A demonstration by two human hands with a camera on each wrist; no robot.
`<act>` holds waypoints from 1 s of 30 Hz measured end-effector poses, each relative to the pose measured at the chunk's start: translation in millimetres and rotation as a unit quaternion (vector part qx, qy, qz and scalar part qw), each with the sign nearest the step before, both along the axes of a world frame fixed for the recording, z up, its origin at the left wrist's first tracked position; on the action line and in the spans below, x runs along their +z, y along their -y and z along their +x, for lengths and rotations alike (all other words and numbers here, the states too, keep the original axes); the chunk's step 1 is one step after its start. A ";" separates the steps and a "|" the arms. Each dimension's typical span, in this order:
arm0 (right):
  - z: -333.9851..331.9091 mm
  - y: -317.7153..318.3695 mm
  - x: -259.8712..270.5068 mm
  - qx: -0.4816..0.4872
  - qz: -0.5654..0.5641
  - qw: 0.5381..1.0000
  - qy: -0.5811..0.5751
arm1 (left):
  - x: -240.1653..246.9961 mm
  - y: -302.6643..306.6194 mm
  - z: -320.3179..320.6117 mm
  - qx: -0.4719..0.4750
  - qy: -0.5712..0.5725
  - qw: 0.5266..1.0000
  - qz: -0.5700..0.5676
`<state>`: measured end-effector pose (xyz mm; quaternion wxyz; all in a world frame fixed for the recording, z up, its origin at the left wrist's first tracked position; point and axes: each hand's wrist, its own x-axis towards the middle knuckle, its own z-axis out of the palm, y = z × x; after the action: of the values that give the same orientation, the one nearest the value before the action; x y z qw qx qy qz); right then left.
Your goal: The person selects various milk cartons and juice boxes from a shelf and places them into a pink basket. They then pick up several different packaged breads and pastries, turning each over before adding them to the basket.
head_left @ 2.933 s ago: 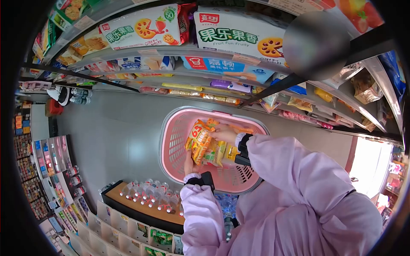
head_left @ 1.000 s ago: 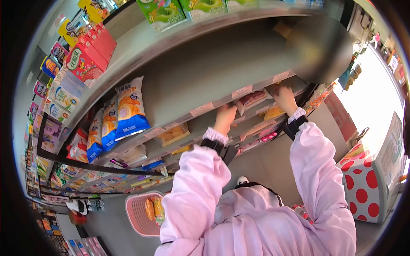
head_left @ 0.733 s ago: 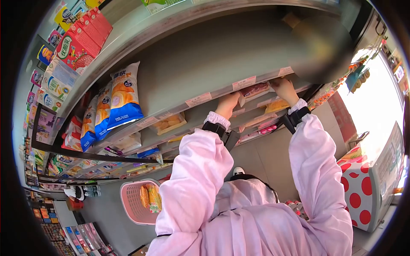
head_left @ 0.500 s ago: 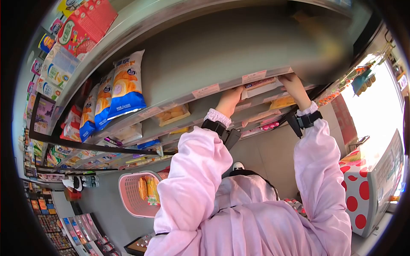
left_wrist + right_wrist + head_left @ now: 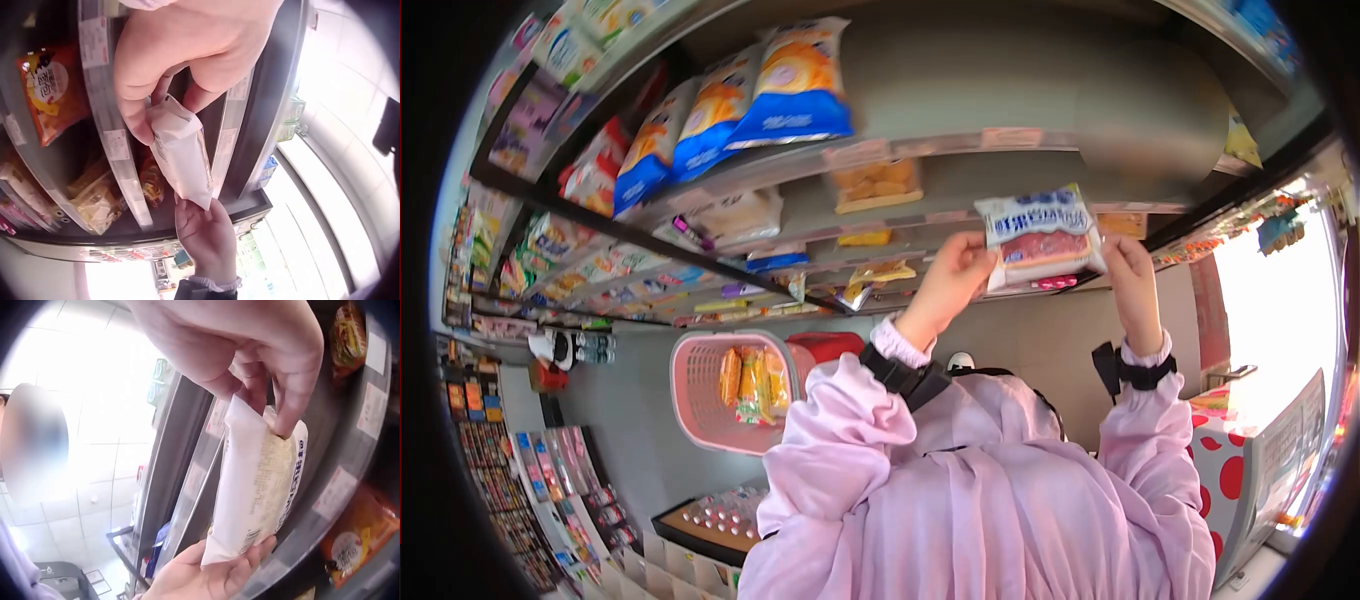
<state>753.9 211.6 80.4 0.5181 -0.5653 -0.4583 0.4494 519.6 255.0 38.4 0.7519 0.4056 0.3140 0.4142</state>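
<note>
In the head view a white bread packet with blue lettering and a clear window showing reddish contents is held up in front of the shelves. My left hand pinches its left edge between thumb and fingers. The right hand grips the opposite edge. From the left wrist, the packet is seen along its pale side, stretched between both hands. Printed small text on its back faces the right wrist view.
A pink basket holding several yellow and orange packets stands on the floor at left. Shelves curve across the front, with blue-and-orange bags at upper left. A red-dotted white cabinet stands at right.
At first both hands were in the basket at an orange packet. Then they reached into the shelf; now they have drawn the bread packet out and hold it in front, its face showing.
</note>
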 end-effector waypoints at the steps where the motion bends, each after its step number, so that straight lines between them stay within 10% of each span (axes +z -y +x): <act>1: -14.2 7.6 -7.7 0.019 -0.004 1.000 0.003 | -10.2 14.8 -18.4 0.014 -0.027 1.000 0.003; 14: -278.6 15.1 -90.7 0.367 -0.192 0.907 -0.074 | -53.3 146.0 -292.0 0.229 -0.137 0.946 -0.183; 30: -565.3 32.0 -231.7 0.521 -0.336 0.784 0.037 | -168.8 261.8 -474.2 0.511 0.080 0.779 -0.356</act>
<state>188.5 179.6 -151.3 -0.0352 -0.3950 -0.5218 0.7553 45.4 -6.8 -130.4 0.5432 -0.1452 0.5388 0.6273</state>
